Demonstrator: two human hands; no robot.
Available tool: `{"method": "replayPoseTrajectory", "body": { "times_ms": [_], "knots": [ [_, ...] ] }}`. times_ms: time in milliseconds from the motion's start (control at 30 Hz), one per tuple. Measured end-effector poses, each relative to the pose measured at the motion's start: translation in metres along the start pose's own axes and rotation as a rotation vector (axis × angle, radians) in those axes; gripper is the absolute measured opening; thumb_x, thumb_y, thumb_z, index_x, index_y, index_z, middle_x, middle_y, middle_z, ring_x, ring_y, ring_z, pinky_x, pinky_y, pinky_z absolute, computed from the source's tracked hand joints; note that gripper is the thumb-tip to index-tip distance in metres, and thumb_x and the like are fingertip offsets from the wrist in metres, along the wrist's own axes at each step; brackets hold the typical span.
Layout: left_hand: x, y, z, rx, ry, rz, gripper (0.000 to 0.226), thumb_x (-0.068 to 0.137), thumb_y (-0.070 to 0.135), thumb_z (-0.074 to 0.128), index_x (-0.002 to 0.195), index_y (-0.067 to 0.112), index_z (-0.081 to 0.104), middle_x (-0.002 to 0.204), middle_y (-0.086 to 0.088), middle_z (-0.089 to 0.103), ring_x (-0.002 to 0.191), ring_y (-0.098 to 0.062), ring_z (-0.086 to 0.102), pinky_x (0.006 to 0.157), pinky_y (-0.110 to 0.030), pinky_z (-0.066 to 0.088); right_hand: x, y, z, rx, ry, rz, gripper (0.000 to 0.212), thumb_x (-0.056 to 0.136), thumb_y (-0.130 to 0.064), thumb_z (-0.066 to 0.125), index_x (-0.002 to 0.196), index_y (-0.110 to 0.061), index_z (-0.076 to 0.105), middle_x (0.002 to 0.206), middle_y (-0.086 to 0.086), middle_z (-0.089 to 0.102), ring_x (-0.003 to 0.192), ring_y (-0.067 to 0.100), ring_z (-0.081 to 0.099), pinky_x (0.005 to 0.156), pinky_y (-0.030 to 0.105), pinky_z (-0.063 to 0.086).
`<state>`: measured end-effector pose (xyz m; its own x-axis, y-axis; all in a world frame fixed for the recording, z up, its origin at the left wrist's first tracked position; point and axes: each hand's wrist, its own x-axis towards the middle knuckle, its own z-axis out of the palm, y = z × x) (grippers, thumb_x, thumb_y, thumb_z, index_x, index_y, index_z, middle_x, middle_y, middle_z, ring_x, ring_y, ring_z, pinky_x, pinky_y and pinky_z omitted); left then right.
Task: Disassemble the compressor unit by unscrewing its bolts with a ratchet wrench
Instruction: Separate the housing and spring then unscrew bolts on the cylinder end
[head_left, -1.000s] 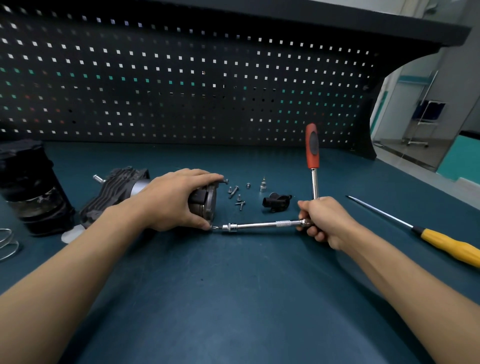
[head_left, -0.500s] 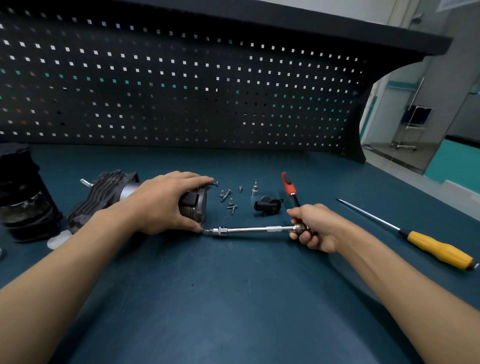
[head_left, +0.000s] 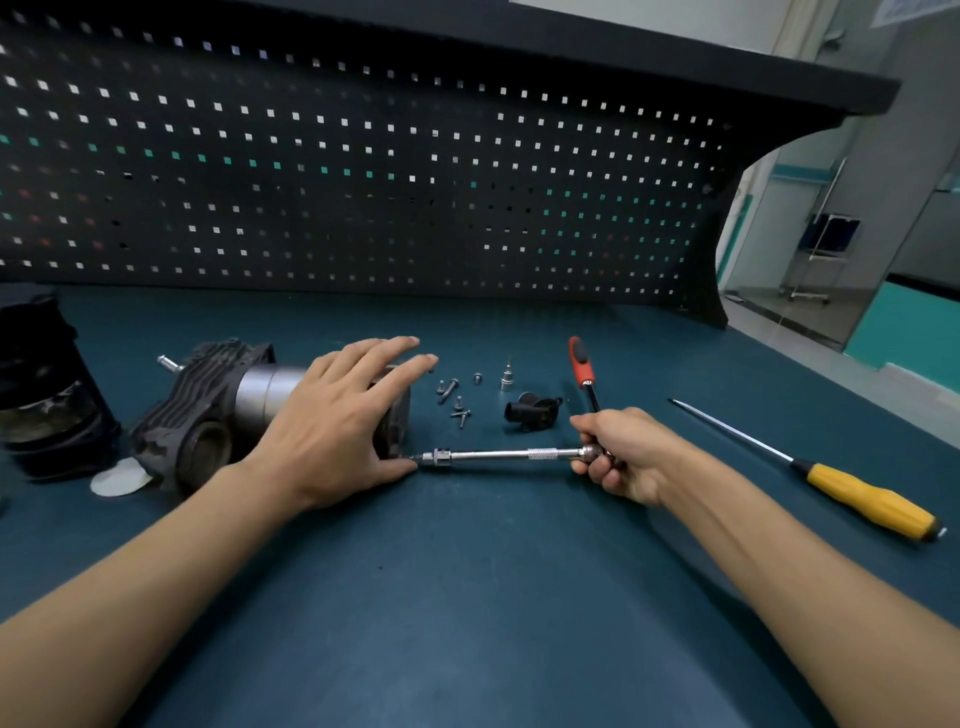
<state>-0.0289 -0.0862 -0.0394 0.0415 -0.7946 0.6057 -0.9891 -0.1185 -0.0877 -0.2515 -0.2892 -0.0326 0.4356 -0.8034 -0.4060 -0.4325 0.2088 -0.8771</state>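
The compressor unit (head_left: 218, 400), dark finned metal with a silver cylinder, lies on its side at the left of the blue bench. My left hand (head_left: 337, 421) rests on its right end with the fingers stretched out straight and the thumb by the bolt at the lower edge. My right hand (head_left: 621, 452) grips the head of the ratchet wrench (head_left: 498, 455). The wrench's chrome extension runs left to that bolt, and its red handle (head_left: 581, 364) points away from me. Several removed screws (head_left: 454, 397) lie just right of the compressor.
A small socket (head_left: 506, 378) and a black plastic part (head_left: 530, 410) lie near the screws. A yellow-handled screwdriver (head_left: 862, 499) lies at the right. A black cylindrical part (head_left: 47, 384) stands at the far left. A black pegboard (head_left: 363, 171) backs the bench.
The red wrench handle swung from upright down away from me. My left hand's fingers, curled over the compressor's end before, are now straightened and lifted.
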Motion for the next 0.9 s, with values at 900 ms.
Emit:
{"method": "replayPoseTrajectory", "body": {
  "times_ms": [900],
  "knots": [
    [0.001,-0.007,0.001,-0.096,-0.025,0.030,0.073,0.060,0.046,0.089,0.126,0.031,0.060,0.145,0.000,0.046,0.123,-0.026,0.049,0.098,-0.043,0.044,0.008,0.022,0.000,-0.311,0.154,-0.481,0.058,0.084,-0.067,0.059,0.066,-0.015,0.045,0.052,0.005,0.049,0.038,0.018,0.041,0.040,0.024,0.030]
  ]
}}
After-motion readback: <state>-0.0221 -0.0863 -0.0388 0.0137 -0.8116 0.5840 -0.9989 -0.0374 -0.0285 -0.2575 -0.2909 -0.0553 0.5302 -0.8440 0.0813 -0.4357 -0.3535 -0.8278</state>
